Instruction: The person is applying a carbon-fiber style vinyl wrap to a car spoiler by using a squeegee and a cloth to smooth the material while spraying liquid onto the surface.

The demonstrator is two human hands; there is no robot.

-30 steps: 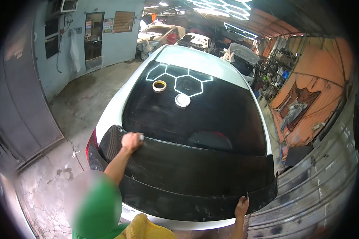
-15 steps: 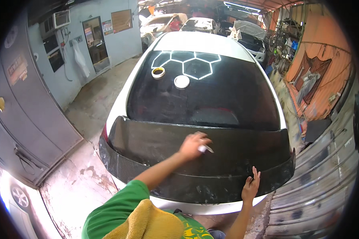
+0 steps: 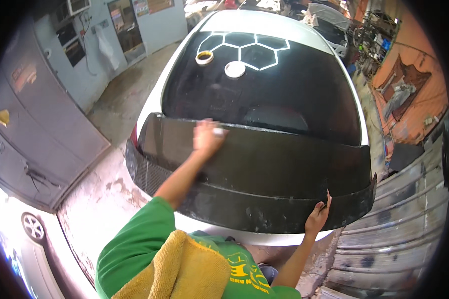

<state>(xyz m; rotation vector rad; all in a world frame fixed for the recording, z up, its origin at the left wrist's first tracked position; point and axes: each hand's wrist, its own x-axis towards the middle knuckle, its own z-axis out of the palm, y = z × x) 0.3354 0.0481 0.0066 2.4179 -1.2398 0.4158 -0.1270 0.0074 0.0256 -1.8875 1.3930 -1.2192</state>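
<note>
A dark carbon-fibre spoiler panel (image 3: 264,159) spans the rear of a white car (image 3: 244,21), below the black rear window (image 3: 264,94). My left hand (image 3: 208,138) lies over the panel's upper left part, near its top edge, fingers stretched out and slightly blurred. A small white thing (image 3: 218,132) shows by its thumb; I cannot tell whether it is held or wrapped on. At the lower right my right hand (image 3: 318,217) touches the raised rear lip (image 3: 264,215), its fingers straight and pointing up. Pale smudges mark the lip.
A tape roll (image 3: 204,58) and a round white lid-like disc (image 3: 235,70) rest on the rear window. A yellow towel (image 3: 184,269) hangs in front of my green shirt. Grey metal doors (image 3: 40,109) stand at left, corrugated metal sheets (image 3: 389,224) at right.
My left hand has slid left and toward the panel's upper edge. My right hand stays at the lip. The view has tilted down, so the car sits higher in the picture.
</note>
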